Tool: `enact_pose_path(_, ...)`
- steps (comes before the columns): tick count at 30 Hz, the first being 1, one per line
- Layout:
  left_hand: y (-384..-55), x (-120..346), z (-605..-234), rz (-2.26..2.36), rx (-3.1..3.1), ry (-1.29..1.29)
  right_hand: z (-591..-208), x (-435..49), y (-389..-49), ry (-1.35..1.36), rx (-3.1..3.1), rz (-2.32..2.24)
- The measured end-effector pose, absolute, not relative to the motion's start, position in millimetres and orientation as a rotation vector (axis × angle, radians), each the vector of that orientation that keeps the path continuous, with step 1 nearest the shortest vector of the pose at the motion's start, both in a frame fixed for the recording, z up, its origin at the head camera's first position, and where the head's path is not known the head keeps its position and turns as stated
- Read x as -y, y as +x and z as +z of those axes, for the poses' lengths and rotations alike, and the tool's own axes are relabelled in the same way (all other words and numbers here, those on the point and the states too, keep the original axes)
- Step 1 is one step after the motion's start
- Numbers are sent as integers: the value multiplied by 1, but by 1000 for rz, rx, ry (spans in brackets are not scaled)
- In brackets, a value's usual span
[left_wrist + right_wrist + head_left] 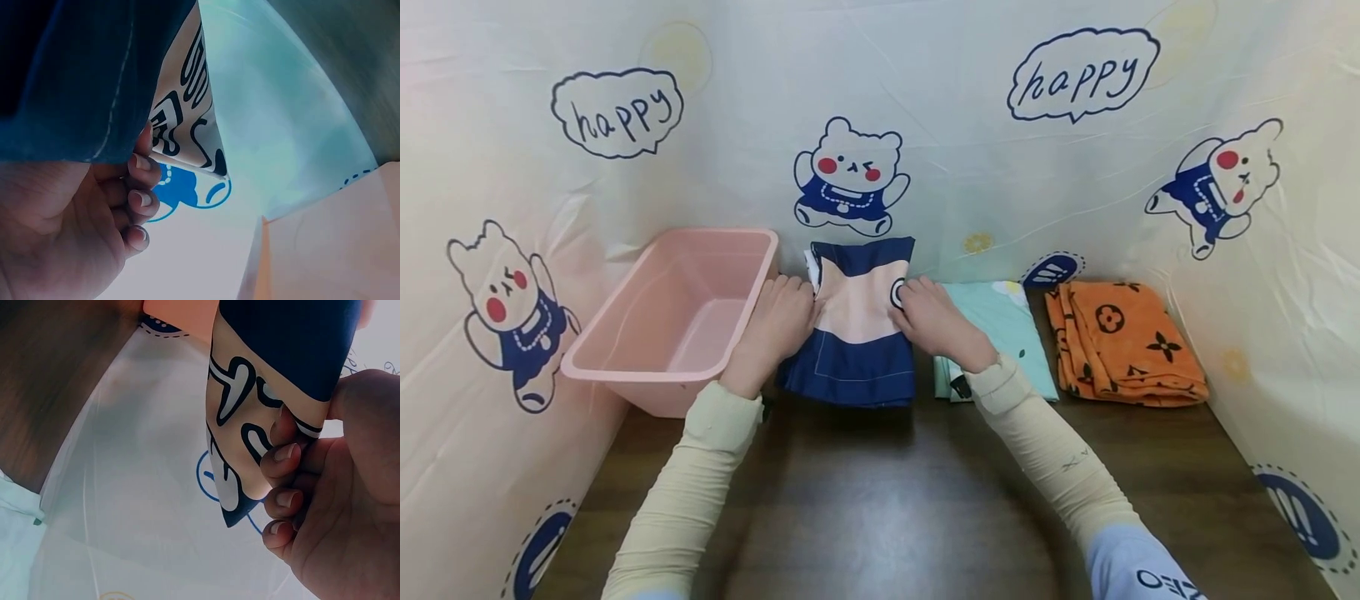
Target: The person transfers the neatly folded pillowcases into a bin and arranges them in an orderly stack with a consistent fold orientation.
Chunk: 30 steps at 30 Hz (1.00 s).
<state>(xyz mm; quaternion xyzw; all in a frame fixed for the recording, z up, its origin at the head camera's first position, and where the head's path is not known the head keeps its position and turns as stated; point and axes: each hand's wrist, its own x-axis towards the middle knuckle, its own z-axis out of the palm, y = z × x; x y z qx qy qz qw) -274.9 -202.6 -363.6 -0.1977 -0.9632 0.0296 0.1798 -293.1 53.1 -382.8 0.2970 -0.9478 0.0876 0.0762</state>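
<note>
In the head view, a folded navy and peach cloth (861, 300) is held up between both hands, its lower edge over the dark table. My left hand (782, 318) pinches its left side, next to the pink basin. At the right side, my right hand (938, 317) pinches it beside a round black-and-white print. The left wrist view shows the curled fingers (142, 181) under the navy part. Bold black-outlined letters on the cloth (240, 394) hang below the fingers in the right wrist view. What kind of cloth it is cannot be told.
A pink basin (745, 283) stands at the left. Right of the cloth lie a folded mint-green cloth (1000, 333) and a folded orange cloth (1120, 342) with black flower prints. A pale curtain (955, 192) with bear drawings borders the brown table (865, 500).
</note>
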Motion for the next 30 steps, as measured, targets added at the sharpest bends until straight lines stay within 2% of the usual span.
enact_pose_path(30, -272, 223, -342, 13, 2791, -526, -366, -35, -293, 894, 2819, 326)
